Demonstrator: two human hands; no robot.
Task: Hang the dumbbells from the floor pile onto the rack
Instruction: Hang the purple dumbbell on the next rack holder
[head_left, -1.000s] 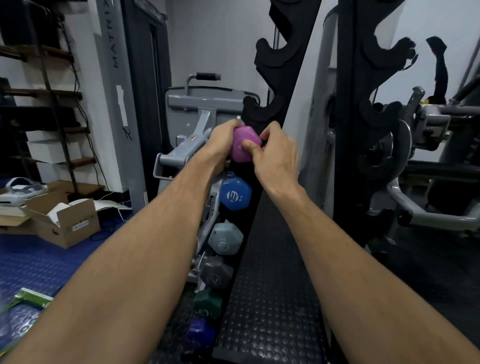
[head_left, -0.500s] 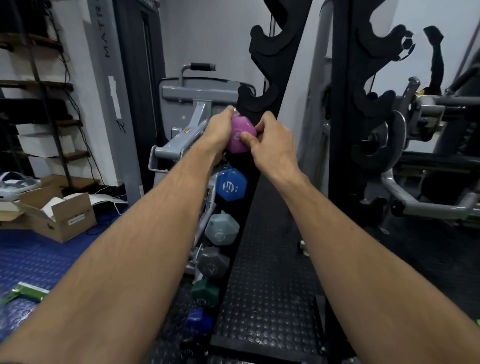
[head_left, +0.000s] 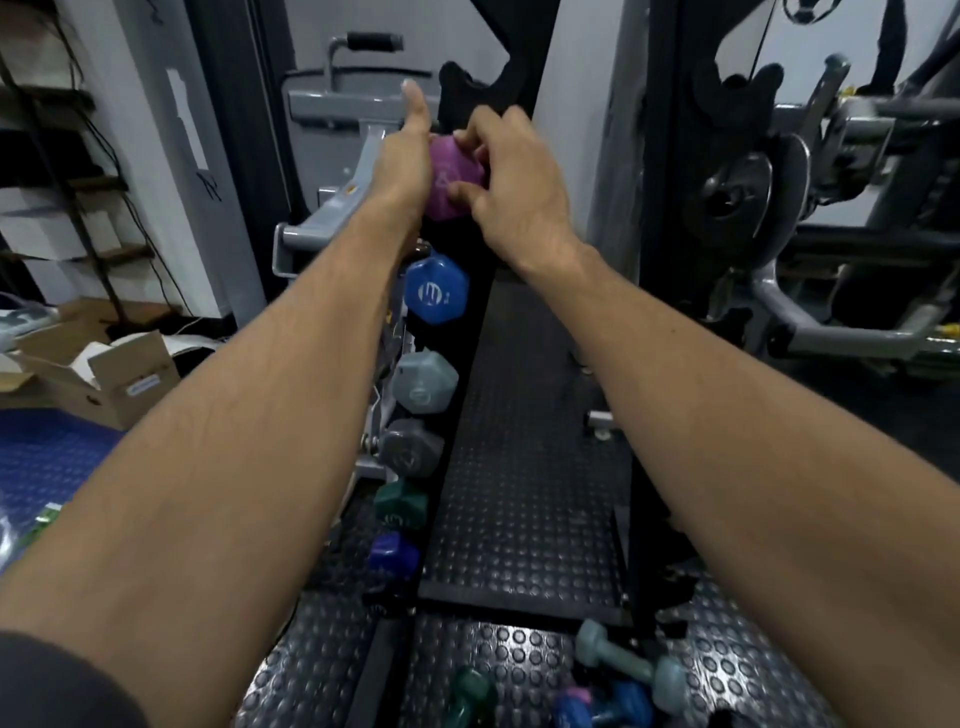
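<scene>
A purple dumbbell sits at a notch of the black rack upright, above the others. My left hand presses its left side with the thumb pointing up. My right hand grips its right side with the fingertips. Below it on the rack hang a blue dumbbell, a pale grey-blue one, a grey one, a green one and a dark blue one. The floor pile at the bottom holds a pale blue dumbbell, a green one and a blue one.
A studded black mat lies between the two rack uprights. A grey weight machine stands behind the rack on the left. Another machine with weight plates is on the right. An open cardboard box sits on the blue floor at left.
My left thumb has lifted off the purple dumbbell and points up. The view has tilted down, bringing the floor pile into sight. The purple dumbbell stays at the rack notch.
</scene>
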